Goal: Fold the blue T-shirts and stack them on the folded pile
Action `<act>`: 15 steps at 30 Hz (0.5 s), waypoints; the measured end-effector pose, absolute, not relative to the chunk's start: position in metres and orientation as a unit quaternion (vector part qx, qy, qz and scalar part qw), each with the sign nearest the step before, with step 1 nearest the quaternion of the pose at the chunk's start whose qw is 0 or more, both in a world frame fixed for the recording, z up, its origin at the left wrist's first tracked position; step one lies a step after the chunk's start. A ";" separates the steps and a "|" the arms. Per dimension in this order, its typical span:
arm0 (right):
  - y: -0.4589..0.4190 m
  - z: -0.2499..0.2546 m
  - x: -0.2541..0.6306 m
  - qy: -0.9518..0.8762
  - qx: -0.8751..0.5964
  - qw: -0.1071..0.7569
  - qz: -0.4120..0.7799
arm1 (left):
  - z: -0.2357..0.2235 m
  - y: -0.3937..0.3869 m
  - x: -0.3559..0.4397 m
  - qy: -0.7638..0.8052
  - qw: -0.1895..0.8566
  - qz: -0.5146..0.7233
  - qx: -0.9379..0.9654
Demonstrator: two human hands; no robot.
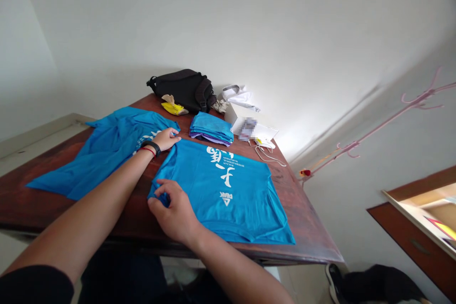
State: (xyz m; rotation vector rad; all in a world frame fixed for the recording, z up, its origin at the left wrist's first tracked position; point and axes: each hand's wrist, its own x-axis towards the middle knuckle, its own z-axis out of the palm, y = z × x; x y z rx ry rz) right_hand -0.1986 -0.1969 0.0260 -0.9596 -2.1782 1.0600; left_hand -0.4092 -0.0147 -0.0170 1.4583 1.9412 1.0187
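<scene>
A blue T-shirt [228,194] with white print lies flat on the dark wooden table [306,228] in front of me. My left hand [166,138], with a black band at the wrist, pinches the shirt's far left corner. My right hand [173,213] grips the near left corner, fingers closed on the cloth. A second blue shirt [107,152] lies spread out to the left, under my left forearm.
A stack of folded blue and purple shirts [211,128] sits behind. Further back are a black bag [185,88], a yellow packet [172,108], white items [242,97] and a white cable [267,152]. A pink coat rack [409,109] stands on the right.
</scene>
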 end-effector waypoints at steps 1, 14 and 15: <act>-0.196 0.024 -0.199 -0.792 -0.359 0.273 0.410 | -0.018 -0.015 -0.410 0.712 0.267 0.376 0.530; -0.191 0.012 -0.201 -0.613 -0.346 0.393 0.592 | -0.014 -0.016 -0.407 0.644 0.306 0.444 0.544; -0.190 0.011 -0.201 -0.609 -0.342 0.404 0.591 | -0.015 -0.016 -0.407 0.643 0.303 0.448 0.542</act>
